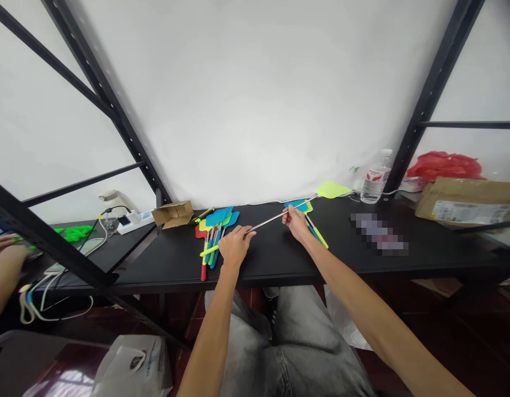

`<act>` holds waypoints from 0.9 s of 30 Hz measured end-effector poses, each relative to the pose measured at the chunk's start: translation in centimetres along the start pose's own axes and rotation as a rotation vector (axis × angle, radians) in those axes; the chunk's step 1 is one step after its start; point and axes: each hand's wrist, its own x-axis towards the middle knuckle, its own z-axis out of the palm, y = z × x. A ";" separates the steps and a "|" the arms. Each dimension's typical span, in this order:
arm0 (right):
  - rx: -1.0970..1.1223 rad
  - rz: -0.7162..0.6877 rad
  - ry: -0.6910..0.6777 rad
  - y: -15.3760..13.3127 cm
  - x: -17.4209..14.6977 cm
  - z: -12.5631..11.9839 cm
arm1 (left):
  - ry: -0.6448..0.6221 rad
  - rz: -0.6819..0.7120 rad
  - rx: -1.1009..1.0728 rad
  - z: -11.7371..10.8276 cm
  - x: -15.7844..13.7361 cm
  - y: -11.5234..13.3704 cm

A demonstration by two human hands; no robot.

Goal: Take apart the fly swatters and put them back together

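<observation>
A fly swatter with a yellow-green head [332, 189] and a long, thin metal rod is stretched out above the black table. My left hand [235, 245] is closed around its lower end, where the yellow handle sticks out to the left. Farther up, the fingers of my right hand [296, 221] pinch the rod. Beside my left hand lies a pile of short fly swatters [217, 218] in blue, green, yellow and red. Under the rod, by my right hand, rest a blue swatter and a yellow one [320, 236], their heads partly overlapping.
An open cardboard box [172, 215] and a power strip [134, 221] are at left. On the right stand a water bottle [376, 177] and a larger carton [465, 203]; a blurred patch lies before them. Black frame posts flank the table. Another person's arm [9, 270] reaches in at far left.
</observation>
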 end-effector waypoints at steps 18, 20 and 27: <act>-0.128 0.135 -0.248 0.2 -1.8 1.8 | 0.041 -0.002 -0.029 -0.2 -0.1 0.3; -0.140 0.138 -0.266 0.3 -1.9 2.0 | 0.043 -0.002 -0.034 -0.1 -0.1 0.3; -0.180 0.110 -0.310 0.6 -2.0 2.3 | 0.041 -0.022 -0.082 -0.3 -0.1 0.5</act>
